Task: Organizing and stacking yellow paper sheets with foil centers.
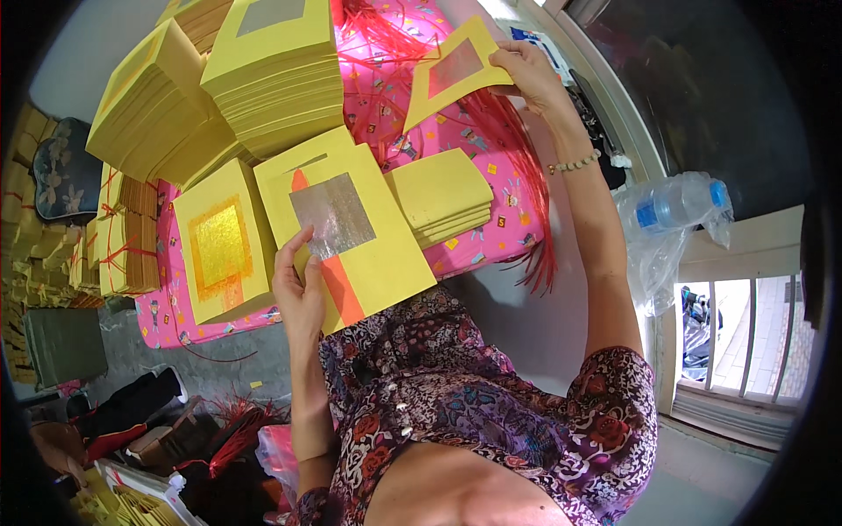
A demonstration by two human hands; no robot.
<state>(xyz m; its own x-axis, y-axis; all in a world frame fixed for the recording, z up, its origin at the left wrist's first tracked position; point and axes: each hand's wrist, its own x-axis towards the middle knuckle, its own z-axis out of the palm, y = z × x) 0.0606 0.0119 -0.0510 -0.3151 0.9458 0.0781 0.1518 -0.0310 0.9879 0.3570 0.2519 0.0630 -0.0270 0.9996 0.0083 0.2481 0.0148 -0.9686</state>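
My right hand (531,77) is raised at the upper right, fingers and thumb pinching the edge of a yellow sheet of joss paper (437,98) with a pinkish-silver square. The sheet hangs tilted and slightly bent above the table. Lower down, my left hand (300,285) rests with index finger and thumb apart on the left part of a large yellow joss paper (399,267). That paper bears a silver foil square (333,215) and an orange strip (342,289). Just right of it sits a small stack of folded yellow paper (443,193).
Tall yellow paper stacks (276,83) and a gold-square stack (221,245) crowd the left of the pink patterned table (517,215). Red strands (526,167) hang over its right edge. A plastic bottle (675,208) lies by the window. Tied bundles (129,237) stand at far left.
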